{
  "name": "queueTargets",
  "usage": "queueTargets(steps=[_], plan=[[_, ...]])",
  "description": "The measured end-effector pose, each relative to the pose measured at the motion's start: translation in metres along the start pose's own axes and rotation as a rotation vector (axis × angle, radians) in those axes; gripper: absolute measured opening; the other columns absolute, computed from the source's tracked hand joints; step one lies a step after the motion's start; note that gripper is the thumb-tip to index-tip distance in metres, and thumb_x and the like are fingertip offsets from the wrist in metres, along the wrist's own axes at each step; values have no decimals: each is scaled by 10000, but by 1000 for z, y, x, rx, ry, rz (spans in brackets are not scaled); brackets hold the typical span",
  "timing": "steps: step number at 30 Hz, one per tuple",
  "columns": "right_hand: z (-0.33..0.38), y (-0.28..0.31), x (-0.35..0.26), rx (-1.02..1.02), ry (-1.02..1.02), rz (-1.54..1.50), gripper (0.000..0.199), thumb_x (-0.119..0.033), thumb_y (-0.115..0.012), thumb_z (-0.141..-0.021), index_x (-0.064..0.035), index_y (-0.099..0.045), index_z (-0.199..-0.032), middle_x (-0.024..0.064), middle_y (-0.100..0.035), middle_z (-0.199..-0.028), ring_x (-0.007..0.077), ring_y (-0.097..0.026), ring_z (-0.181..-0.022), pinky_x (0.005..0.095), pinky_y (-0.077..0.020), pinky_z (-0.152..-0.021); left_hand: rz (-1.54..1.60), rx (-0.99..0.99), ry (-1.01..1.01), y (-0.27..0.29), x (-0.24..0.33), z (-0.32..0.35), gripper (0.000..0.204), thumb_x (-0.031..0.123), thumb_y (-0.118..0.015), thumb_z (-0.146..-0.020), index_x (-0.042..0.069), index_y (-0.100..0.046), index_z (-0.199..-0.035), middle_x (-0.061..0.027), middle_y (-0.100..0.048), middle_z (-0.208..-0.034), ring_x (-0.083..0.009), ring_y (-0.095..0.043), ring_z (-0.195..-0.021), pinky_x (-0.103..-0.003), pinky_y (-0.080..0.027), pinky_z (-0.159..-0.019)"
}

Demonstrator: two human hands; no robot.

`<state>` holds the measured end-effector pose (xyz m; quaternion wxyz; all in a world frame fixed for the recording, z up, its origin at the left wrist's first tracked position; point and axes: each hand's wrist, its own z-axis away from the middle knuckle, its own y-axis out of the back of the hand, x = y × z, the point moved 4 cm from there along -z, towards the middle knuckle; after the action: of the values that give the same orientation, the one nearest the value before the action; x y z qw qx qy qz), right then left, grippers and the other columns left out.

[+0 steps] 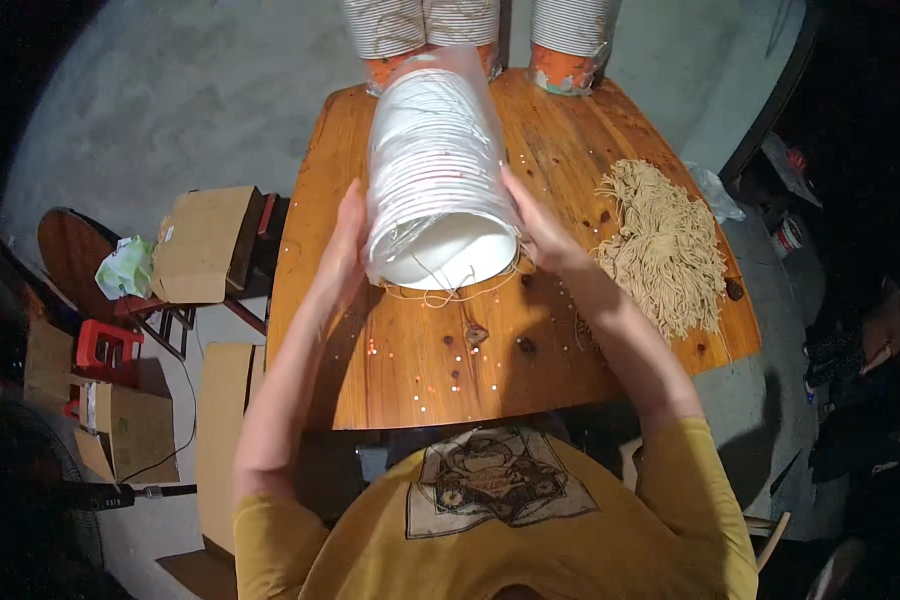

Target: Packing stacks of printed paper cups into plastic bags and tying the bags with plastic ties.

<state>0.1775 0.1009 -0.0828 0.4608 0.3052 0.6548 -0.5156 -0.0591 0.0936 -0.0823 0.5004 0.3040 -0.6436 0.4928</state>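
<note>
A long nested stack of white paper buckets (pixel 435 160) in clear plastic wrap points away from me over the wooden table (pixel 400 360), its open mouth toward me. My left hand (pixel 346 240) presses along its left side and my right hand (pixel 538 222) along its right, so the stack is held between them. The fingertips are partly hidden by the stack. A thin tan string (pixel 440 297) loops loosely around and below the near rim. To the right of my right hand lies a thick bundle of tan strings (pixel 665 250).
Several wrapped bucket stacks with orange bases, such as this stack (pixel 568 45), stand along the table's far edge. Small pale bits are scattered on the tabletop. Left of the table are a cardboard box (pixel 205 245), a red plastic stool (pixel 108 350) and another carton (pixel 135 430).
</note>
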Motion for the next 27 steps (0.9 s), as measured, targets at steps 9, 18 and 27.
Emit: queueTargets(steps=[9,18,27], plan=[[67,8,43,-246,184,231,703,-492,-265,-977,3,-103,-1449,148,-212,-1484,283,-226,-1365,374,-279,-1100,-264,71,-264,-48,-30,65,711,320,-457,-970,75,-27,-1480,-136,-170,-1499,-228,-207,-1360,-326,-177,-1110],[145,-31,8,159,99,249,633,-369,-489,-953,-64,-217,-1436,87,-492,-1249,178,-551,-1054,309,-457,-878,-465,126,-389,-47,-17,83,549,303,-396,-999,34,-223,-1446,-82,-527,-1162,-113,-515,-873,-239,-441,-780],[89,-63,58,-40,-91,456,407,-228,-542,-931,-20,-437,-1264,101,-567,-1139,156,-552,-1017,315,-494,-813,-738,547,-453,-51,-37,91,121,95,-503,-916,29,-428,-984,-206,-595,-767,-344,-623,-704,-431,-466,-609]])
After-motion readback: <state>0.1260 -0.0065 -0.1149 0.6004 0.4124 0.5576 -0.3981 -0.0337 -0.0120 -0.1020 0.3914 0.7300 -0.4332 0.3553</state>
